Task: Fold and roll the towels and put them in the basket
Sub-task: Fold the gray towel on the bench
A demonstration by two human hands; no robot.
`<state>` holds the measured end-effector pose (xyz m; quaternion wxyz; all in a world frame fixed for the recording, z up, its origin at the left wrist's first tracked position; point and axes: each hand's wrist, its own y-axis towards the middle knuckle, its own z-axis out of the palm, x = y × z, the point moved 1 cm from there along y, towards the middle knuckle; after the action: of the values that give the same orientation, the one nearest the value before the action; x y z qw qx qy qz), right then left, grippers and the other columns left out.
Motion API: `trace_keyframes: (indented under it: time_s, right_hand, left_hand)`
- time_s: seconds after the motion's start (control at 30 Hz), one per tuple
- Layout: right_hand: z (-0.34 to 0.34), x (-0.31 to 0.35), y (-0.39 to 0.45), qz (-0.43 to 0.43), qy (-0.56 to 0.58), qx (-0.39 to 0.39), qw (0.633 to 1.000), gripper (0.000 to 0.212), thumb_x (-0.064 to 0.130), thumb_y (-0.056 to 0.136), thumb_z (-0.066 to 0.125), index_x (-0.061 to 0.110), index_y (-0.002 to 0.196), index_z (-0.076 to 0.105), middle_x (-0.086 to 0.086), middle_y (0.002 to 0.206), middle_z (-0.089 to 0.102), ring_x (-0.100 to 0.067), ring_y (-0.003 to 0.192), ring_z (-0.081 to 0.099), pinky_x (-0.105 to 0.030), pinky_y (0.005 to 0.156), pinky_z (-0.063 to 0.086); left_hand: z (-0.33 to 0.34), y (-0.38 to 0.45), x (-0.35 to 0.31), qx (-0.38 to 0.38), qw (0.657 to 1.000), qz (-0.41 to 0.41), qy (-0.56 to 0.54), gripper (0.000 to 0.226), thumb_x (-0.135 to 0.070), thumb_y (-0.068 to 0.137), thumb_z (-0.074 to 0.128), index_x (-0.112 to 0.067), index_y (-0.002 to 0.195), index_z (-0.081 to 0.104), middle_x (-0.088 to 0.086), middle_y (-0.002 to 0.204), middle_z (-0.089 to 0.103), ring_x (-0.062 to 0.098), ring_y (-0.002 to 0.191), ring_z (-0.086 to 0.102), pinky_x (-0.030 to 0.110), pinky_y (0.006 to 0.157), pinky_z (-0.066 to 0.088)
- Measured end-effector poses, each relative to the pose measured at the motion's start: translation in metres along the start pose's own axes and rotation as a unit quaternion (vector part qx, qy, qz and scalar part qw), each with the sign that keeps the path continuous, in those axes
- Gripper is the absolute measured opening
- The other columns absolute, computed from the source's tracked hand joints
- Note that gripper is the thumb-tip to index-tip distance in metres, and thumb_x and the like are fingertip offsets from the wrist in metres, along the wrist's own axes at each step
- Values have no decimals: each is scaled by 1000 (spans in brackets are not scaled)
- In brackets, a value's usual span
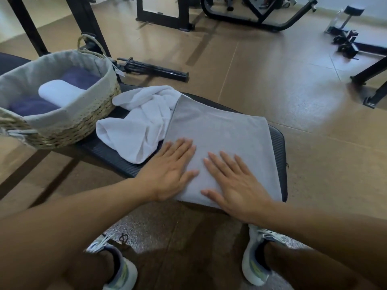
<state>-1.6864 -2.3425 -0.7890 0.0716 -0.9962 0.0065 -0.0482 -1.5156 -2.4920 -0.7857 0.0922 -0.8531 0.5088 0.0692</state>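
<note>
a flat, folded grey terry towel [222, 139] lies across the near right end of a black ribbed padded bench [278, 164], its near edge just at the bench's near edge. the left hand [169, 174] and the right hand [236, 185] both rest palm-down on the near part of it, fingers spread and straight, gripping nothing; they only press the cloth flat. to the left of the grey towel, touching its left edge, a crumpled white towel [136, 126] waits in a loose heap. farther left stands a round woven straw basket with a pale cloth lining [69, 122], and inside it lie a rolled white towel [60, 93] and dark blue rolled towels [79, 77].

the step in hand looks like smoothing the fold before rolling. to do it well, sweep the palms outward toward the far and side edges so trapped creases leave, and check that the layered edges sit flush. then start the roll from the near edge, curling the fingertips under it, keeping both hands level so the roll stays straight and tight and does not cone toward one side. the white heap should stay clear of the roll's path.
</note>
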Motion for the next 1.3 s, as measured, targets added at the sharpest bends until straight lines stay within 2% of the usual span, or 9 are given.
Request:
trace_keyframes:
  time_s: [0.17, 0.33, 0.43, 0.57, 0.77, 0.87, 1.1, 1.2, 1.3]
  right_hand:
    - [-3, -2, 2, -9, 32, -8, 999, 79, 76, 95, 7, 34, 161, 1, 10, 170, -5, -10, 155, -13, -42, 127, -3]
    - [-31, -45, 24, 121, 282, -151, 940, 33, 44, 103, 50, 31, 131, 62, 8, 140, 54, -11, 130, 46, -30, 113, 34]
    - [-45, -100, 32, 274, 262, -215, 900, 28, 34, 99, 58, 26, 125, 63, 0, 130, 57, -20, 121, 54, -30, 100, 40]
    - [-52, -130, 34, 361, 288, -178, 869, 31, 27, 99, 58, 6, 120, 67, -11, 116, 67, -28, 108, 61, -30, 87, 43]
    - [-64, -142, 56, 425, 337, -167, 823, 45, 35, 100, 58, 0, 128, 64, -15, 132, 64, -32, 125, 56, -33, 102, 43]
    - [-64, -146, 63, 440, 340, -146, 819, 44, 34, 104, 50, 1, 81, 68, -18, 96, 63, -34, 104, 62, -30, 81, 41]
    - [-57, -158, 68, 450, 395, -190, 778, 21, 34, 92, 69, 16, 95, 79, -8, 99, 74, -27, 100, 68, -33, 84, 54]
    - [-54, -166, 64, 468, 453, -214, 728, 7, 31, 85, 77, 24, 83, 77, 2, 91, 73, -22, 94, 70, -36, 88, 59]
    - [-58, -166, 61, 480, 479, -230, 698, 13, 26, 82, 75, 14, 77, 74, -8, 85, 73, -21, 82, 68, -39, 80, 61]
  left_hand:
    - [6, -2, 4, 0, 1000, 13, 20, 85, -72, 95, 1, -21, 162, -5, -1, 170, -10, 13, 155, -18, 38, 127, -7]
    - [-4, -4, -6, 17, 999, 3, 37, 83, -71, 97, 8, -21, 163, -3, 0, 171, -9, 14, 155, -17, 37, 126, -11]
    - [-4, -3, -31, 2, 1000, 28, 12, 86, -72, 93, 10, -22, 163, 7, 0, 172, -2, 14, 157, -11, 35, 126, -11]
    - [6, 6, -88, 6, 990, 138, -24, 82, -70, 96, 33, -26, 162, 14, 1, 172, -1, 15, 157, -11, 36, 127, -6]
    - [35, 20, -153, -1, 974, 223, 21, 87, -55, 92, 58, -17, 161, 22, 9, 170, 13, 27, 157, 5, 49, 127, 3]
    - [53, 24, -166, -39, 974, 205, 87, 85, -46, 90, 60, -10, 159, 27, 12, 166, 27, 32, 154, 22, 53, 124, 13]
    - [67, 30, -168, -118, 968, 203, 86, 63, -30, 93, 34, -9, 152, 41, 11, 154, 46, 32, 145, 40, 54, 117, 34]
    - [67, 31, -166, -118, 970, 208, 47, 62, -29, 93, 34, -9, 150, 45, 10, 153, 49, 31, 144, 41, 54, 117, 34]
    - [65, 29, -166, -134, 969, 209, 15, 58, -35, 95, 36, -13, 146, 53, 5, 150, 53, 28, 144, 43, 52, 118, 33]
